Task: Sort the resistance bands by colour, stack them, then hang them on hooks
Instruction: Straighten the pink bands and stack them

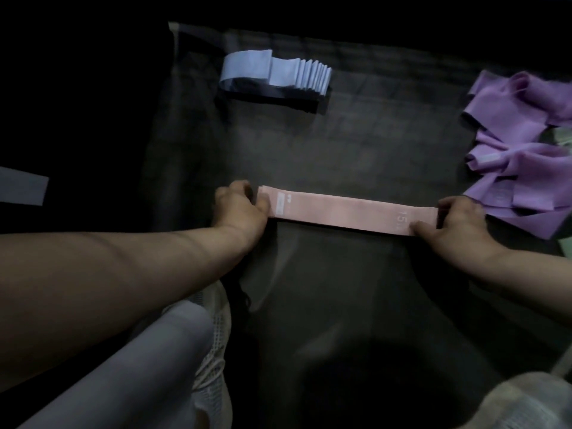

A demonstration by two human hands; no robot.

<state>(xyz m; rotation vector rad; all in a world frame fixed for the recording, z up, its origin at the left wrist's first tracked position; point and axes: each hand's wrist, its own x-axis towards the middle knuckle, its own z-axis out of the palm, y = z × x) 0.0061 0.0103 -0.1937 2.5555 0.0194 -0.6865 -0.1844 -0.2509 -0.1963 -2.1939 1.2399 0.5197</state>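
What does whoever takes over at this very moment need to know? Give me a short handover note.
Left hand: grips the left end of the pink stack.
Right hand: grips its right end, thumb on top.
Things: the pink stack lies flat between the hands. The blue stack sits at the far side, fanned out. The purple bands are a loose heap on the right. What looks like a single blue band lies apart at the left edge.
Done: blue and pink gathered by colour.
Left: stack the purple, add the stray blue, hang all. No hooks are in view.
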